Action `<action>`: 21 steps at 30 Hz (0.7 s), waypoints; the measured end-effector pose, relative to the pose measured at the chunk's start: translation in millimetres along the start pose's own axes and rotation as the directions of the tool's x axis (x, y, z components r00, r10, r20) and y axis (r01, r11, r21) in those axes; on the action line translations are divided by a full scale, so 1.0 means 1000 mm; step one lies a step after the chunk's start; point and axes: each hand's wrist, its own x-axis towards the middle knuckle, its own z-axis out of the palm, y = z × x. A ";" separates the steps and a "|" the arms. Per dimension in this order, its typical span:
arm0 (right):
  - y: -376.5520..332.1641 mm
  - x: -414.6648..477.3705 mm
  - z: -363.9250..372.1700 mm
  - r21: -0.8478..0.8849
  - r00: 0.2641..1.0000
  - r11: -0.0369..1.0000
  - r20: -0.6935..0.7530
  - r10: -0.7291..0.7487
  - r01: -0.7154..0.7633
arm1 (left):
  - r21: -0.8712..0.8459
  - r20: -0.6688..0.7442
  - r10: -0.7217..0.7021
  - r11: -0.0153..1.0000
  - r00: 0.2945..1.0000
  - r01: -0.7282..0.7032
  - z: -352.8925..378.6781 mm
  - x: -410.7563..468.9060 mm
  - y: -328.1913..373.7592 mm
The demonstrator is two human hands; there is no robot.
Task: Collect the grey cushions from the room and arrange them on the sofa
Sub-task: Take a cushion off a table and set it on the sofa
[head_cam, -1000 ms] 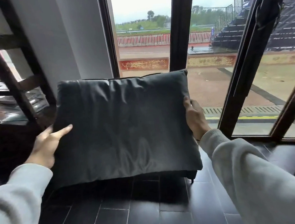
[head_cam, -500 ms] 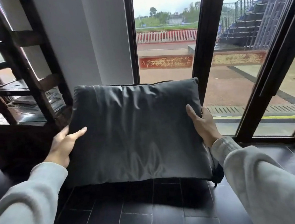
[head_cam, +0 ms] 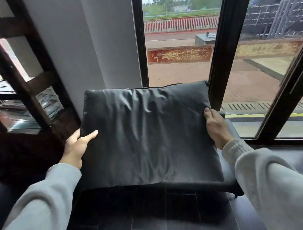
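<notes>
A dark grey cushion (head_cam: 146,133) is held up in front of me, its face tilted towards the camera. My left hand (head_cam: 77,147) grips its left edge, thumb across the front. My right hand (head_cam: 216,128) grips its right edge with the fingers wrapped behind. Under and behind the cushion a dark grey seat edge (head_cam: 230,183) shows at the lower right, with a small dark foot. Both sleeves are light grey.
A dark wooden ladder-like shelf (head_cam: 17,76) stands at the left. A white wall column (head_cam: 91,47) rises behind the cushion. Tall dark-framed windows (head_cam: 220,36) fill the right and show an outdoor yard. The floor (head_cam: 137,224) is dark wood planks.
The view has swung to the right and closer: the cushion now sits in front of the wall column and window frame, with a grey seat edge showing beneath it. Both hands keep their grip.
</notes>
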 end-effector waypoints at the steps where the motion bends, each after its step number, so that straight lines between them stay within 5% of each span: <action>1: 0.005 0.014 0.005 0.006 1.000 1.000 0.007 0.008 -0.008 | 0.007 0.006 -0.008 1.000 1.000 0.008 0.005 0.013 -0.001; 21: 0.064 0.296 0.101 0.117 0.973 0.985 0.210 0.099 -0.126 | 0.134 -0.039 -0.114 0.984 0.993 0.119 0.111 0.308 -0.036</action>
